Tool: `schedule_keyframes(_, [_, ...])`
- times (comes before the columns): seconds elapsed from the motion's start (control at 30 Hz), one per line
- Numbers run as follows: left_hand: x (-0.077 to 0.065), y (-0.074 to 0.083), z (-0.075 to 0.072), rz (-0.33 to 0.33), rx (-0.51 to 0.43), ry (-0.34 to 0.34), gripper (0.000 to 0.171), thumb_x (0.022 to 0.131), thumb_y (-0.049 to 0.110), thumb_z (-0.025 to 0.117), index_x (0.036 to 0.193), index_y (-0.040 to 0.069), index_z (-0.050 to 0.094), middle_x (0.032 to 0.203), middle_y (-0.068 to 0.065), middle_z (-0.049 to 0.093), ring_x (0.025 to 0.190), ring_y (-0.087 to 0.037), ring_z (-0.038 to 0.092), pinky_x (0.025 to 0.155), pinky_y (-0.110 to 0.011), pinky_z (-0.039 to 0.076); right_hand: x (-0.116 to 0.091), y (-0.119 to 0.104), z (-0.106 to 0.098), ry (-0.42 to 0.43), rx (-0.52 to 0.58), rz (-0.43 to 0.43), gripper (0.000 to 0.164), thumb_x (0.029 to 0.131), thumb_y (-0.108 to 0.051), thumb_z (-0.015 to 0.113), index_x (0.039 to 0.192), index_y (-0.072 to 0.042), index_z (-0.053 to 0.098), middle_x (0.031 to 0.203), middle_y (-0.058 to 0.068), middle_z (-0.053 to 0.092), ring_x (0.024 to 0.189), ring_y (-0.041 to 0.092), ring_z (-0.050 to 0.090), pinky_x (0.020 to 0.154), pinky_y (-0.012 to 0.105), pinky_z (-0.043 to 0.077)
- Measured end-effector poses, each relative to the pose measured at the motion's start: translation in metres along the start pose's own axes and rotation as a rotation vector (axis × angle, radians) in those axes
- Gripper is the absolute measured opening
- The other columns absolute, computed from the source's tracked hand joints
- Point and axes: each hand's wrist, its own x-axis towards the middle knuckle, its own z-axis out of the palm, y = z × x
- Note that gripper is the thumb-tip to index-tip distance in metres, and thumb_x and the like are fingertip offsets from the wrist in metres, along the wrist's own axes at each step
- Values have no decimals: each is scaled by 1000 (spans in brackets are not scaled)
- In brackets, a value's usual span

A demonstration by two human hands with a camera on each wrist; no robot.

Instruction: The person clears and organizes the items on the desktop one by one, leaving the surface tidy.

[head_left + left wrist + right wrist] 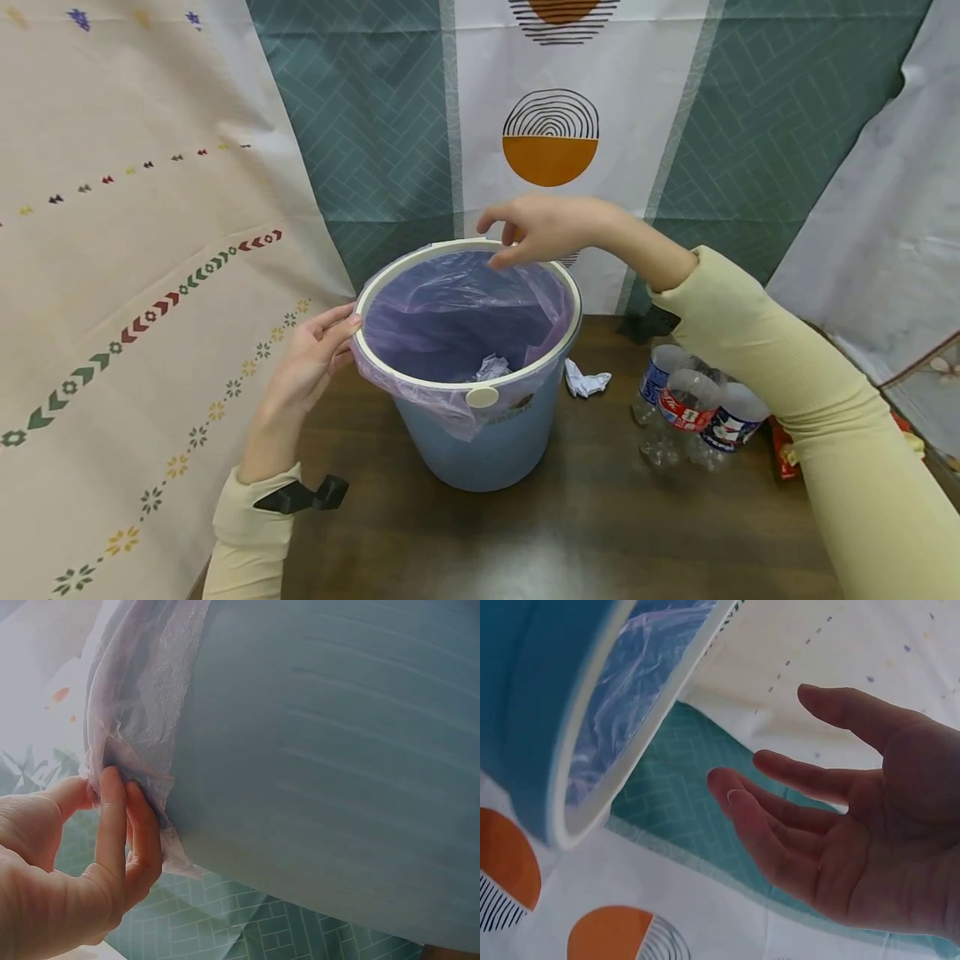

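A blue trash can with a cream rim ring stands on the dark wooden table, lined with a thin purple plastic bag folded over its edge. Inside lies crumpled white paper. My left hand pinches the rim and bag at the left side, thumb on top and fingers outside against the wall. Above the far right part of the rim hovers my right hand, its fingers loosely bent with nothing between them; the right wrist view shows the palm apart from the rim.
Another crumpled paper lies right of the can. Several clear plastic bottles with labels stand farther right, partly under the right forearm. A red package shows beyond that sleeve. Patterned cloths hang behind and at the sides.
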Motion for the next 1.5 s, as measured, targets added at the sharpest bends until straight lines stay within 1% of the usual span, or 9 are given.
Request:
schedule_keyframes(0.2, [-1, 0, 0, -9, -5, 8, 60, 92, 13, 53, 136, -14, 24, 97, 3, 67, 79, -5, 66, 70, -17, 55, -13, 21, 0, 95, 9, 34, 44, 90, -30, 56, 129, -13, 46, 113, 9, 63, 102, 22, 60, 82, 35, 53])
schedule_keyframes(0.33, [-1, 1, 0, -5, -11, 7, 59, 92, 13, 53, 136, -14, 25, 95, 2, 67, 78, -5, 66, 70, -17, 55, -20, 41, 9, 195, 1, 49, 40, 90, -25, 55, 125, -7, 50, 107, 13, 64, 93, 24, 61, 78, 36, 55])
schedule_keyframes(0.47, [0, 0, 1, -5, -4, 5, 56, 92, 13, 53, 134, -14, 27, 95, 2, 67, 77, -5, 66, 70, -17, 55, -26, 57, 22, 240, -14, 87, 35, 90, -18, 51, 123, -3, 51, 103, 16, 66, 87, 27, 62, 78, 39, 55])
schedule_keyframes(0.73, [0, 1, 0, -21, 10, 5, 57, 92, 15, 54, 135, -12, 28, 98, 2, 66, 80, -5, 66, 72, -18, 55, -36, 74, 47, 222, 14, 154, 34, 90, -13, 48, 122, -2, 52, 103, 19, 64, 81, 25, 60, 68, 35, 54])
schedule_keyframes(0.97, [-1, 0, 0, -19, 19, 10, 57, 92, 16, 53, 136, -11, 28, 99, 3, 66, 80, -5, 66, 72, -17, 55, -50, 78, 64, 124, 46, 186, 38, 91, -12, 48, 128, -2, 46, 97, 14, 61, 73, 21, 55, 64, 31, 51])
schedule_keyframes(1.1, [0, -1, 0, -6, 9, -1, 53, 92, 14, 53, 134, -12, 31, 96, 3, 67, 78, -5, 66, 70, -17, 55, -56, 80, 72, 96, 48, 191, 38, 91, -12, 49, 128, -1, 45, 99, 14, 60, 74, 20, 53, 62, 30, 47])
schedule_keyframes(1.23, [1, -2, 1, -9, 4, -5, 53, 92, 14, 53, 133, -12, 31, 95, 3, 67, 77, -5, 66, 69, -16, 55, -61, 81, 81, 92, 23, 223, 39, 91, -13, 50, 127, -1, 44, 110, 17, 60, 89, 25, 57, 75, 38, 53])
schedule_keyframes(1.33, [1, -2, 0, -8, -4, -4, 54, 92, 14, 53, 133, -13, 30, 95, 3, 66, 78, -5, 66, 69, -16, 55, -62, 82, 88, 90, 16, 249, 40, 91, -14, 51, 128, 0, 43, 115, 19, 58, 100, 30, 57, 85, 45, 51])
schedule_keyframes(1.5, [0, -2, 0, 1, -4, -1, 54, 92, 14, 53, 134, -12, 31, 97, 2, 66, 80, -5, 66, 70, -17, 55, -64, 81, 104, 103, -12, 250, 41, 92, -14, 52, 128, 2, 42, 125, 23, 53, 108, 34, 55, 84, 44, 50])
